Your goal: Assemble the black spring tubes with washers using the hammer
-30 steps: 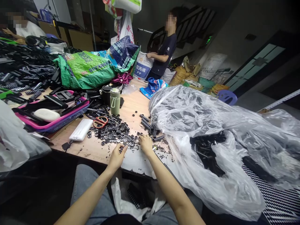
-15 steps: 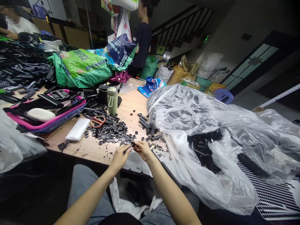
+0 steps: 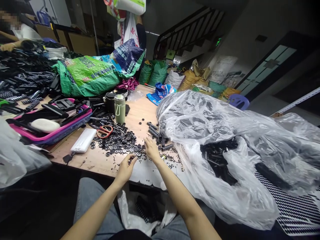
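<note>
My left hand [image 3: 126, 168] is closed at the near edge of the table, its fingers curled around a small dark part [image 3: 131, 160] whose shape is mostly hidden. Farther forward and to the right, my right hand [image 3: 151, 150] reaches over the tabletop with fingers stretched out and nothing visible in them. Loose black discs [image 3: 123, 145] with holes, mixed with thin metal rods, lie in a heap beyond my left hand. Black-and-white patterned rods [image 3: 153, 130] rest just beyond my right fingers. Tiny dark rings [image 3: 172, 155] are scattered to the right of my right hand.
Orange-handled scissors [image 3: 105, 131], a white power bank [image 3: 83, 140] and a green bottle [image 3: 120, 109] stand or lie left. A pink-rimmed basket [image 3: 53, 135] sits farther left. Clear plastic bags [image 3: 200, 116] holding black parts crowd the right. A co-worker [image 3: 23, 33] is at the far left.
My hands were together over the table edge; now they are apart. The right has moved forward with its fingers extended. The person standing at the back is now mostly hidden behind hanging bags.
</note>
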{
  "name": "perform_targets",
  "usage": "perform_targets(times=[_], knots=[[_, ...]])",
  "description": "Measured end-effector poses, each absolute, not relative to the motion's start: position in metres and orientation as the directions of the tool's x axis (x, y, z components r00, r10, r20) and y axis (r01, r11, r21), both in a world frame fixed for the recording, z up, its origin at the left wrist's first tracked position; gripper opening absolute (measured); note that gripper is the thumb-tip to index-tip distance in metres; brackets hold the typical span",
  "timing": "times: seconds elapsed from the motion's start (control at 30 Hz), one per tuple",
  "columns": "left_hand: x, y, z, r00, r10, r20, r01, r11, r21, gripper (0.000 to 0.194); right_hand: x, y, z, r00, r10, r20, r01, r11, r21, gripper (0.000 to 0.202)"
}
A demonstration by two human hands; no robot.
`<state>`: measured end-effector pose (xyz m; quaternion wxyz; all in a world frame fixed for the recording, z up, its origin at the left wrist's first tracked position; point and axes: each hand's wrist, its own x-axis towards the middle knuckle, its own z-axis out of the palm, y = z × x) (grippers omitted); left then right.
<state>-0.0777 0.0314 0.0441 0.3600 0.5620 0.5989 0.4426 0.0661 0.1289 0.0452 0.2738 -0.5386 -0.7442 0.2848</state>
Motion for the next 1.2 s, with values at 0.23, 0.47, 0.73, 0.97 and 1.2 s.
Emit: perform_targets(times=[0.23,0.47,0.73,0.97,1.2], knots=[[-0.082,0.032,0.042,-0.116,0.993,-0.005,0.304,0.04,0.952,0.035,0.072,0.138,0.036,-0.24,0.967,0.089,0.657,0.229,-0.718,0.021],[-0.069,0.035,0.042,-0.028,0.999,0.034,0.344,-0.022,0.939,0.041,0.065,0.09,0.042,-0.255,0.962,0.096,0.28,0.169,-0.945,0.021],[-0.069,0.029,0.041,-0.01,0.999,0.047,0.396,-0.039,0.917,0.041,0.067,0.067,0.057,-0.281,0.924,0.261,0.343,0.35,-0.872,0.023],[-0.07,0.028,0.041,-0.016,0.999,0.035,0.37,-0.027,0.929,0.038,0.086,0.082,0.055,-0.389,0.893,0.227,0.562,0.425,-0.71,0.025],[-0.063,0.03,0.042,-0.053,0.999,-0.006,0.4,0.027,0.916,0.035,0.099,0.111,0.046,-0.203,0.968,0.149,0.704,0.251,-0.664,0.016]])
